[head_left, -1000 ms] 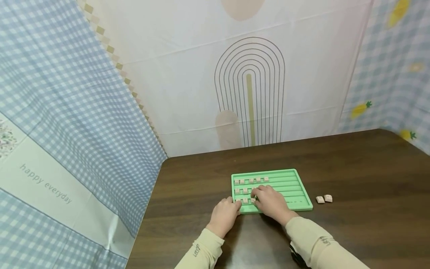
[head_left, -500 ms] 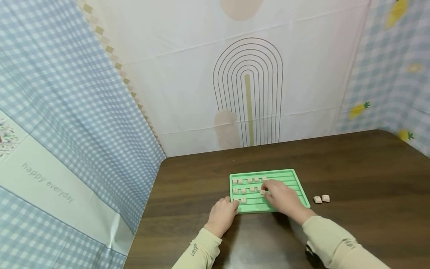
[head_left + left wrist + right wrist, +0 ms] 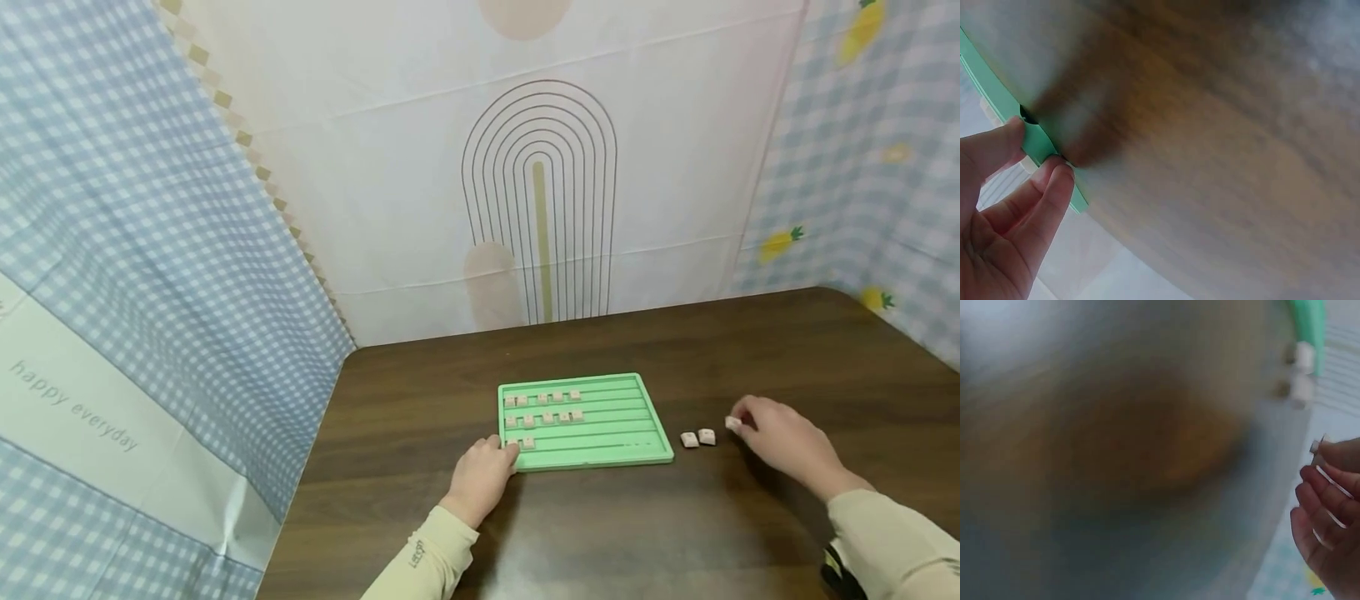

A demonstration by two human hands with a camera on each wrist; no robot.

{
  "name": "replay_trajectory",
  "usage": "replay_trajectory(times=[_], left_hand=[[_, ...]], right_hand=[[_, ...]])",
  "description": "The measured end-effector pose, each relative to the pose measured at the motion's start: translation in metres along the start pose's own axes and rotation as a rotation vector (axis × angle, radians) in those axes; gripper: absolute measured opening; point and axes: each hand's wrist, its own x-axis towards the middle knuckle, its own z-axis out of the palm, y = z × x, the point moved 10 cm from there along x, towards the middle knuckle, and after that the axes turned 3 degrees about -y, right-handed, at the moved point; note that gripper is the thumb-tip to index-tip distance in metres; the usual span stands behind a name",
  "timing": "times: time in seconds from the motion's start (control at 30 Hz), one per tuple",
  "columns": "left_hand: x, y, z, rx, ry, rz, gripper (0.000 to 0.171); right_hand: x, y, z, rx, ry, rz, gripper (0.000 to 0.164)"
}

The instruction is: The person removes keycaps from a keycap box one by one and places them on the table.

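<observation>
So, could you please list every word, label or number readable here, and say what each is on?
"happy everyday": white panel of the checked cloth.
Left sleeve: dark lettering, too blurred to read.
Right sleeve: print cut off, unreadable.
Keycaps: any markings too small to read.
Green tray: faint marks at lower right, unreadable.

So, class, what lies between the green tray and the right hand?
Two pale keycaps lie on the table between the green tray and right hand, seen in the head view.

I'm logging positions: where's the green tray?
In the head view, the green tray lies on the table, left hand gripping its near-left corner, two loose keycaps right of it.
</observation>
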Motion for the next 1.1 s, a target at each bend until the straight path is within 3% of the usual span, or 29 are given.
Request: replay_trajectory(times=[0.2, 0.43, 0.7, 0.8, 0.9, 1.1], left_hand=[[-0.005, -0.003, -0.003, -0.006, -0.004, 0.01, 0.013], [-0.006, -0.005, -0.005, -0.019, -0.023, -0.017, 0.013], [-0.009, 0.0, -0.001, -0.008, -0.034, -0.012, 0.016], [-0.01, 0.002, 0.0, -0.007, -0.02, -0.025, 0.013], [-0.008, 0.003, -0.003, 0.0, 0.006, -0.035, 0.01], [-0.004, 0.01, 0.001, 0.017, 0.014, -0.045, 0.008]], right_hand=[[-0.007, 0.001, 0.018, -0.019, -0.029, -0.059, 0.014], [-0.004, -0.006, 0.02, -0.022, -0.019, -0.08, 0.013], [-0.004, -0.015, 0.008, 0.036, -0.089, -0.102, 0.046], [0.002, -0.043, 0.002, 0.065, -0.047, -0.17, 0.041], [0.013, -0.085, 0.008, 0.081, -0.037, -0.279, 0.033], [0.032, -0.168, 0.051, 0.144, -0.132, -0.471, 0.024]])
